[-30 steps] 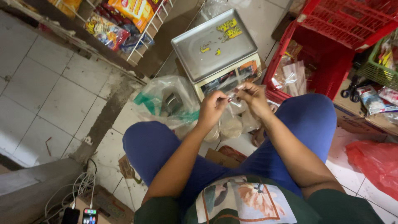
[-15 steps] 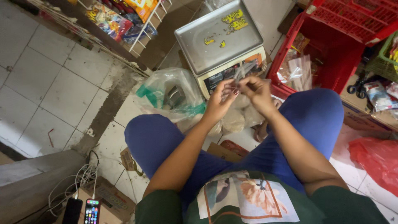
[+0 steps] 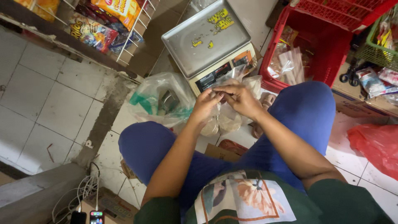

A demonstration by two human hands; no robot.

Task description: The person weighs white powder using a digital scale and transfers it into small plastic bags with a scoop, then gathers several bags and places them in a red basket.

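Clear bag [image 3: 232,116] hangs at 12 o'clock between knees, before scale [image 3: 207,45]. Left hand [image 3: 206,104] and right hand [image 3: 240,99] pinch its neck shut, likely twisting it; contents sag below.

Small clear plastic bag [image 3: 227,118] (pale contents) hanging upright.
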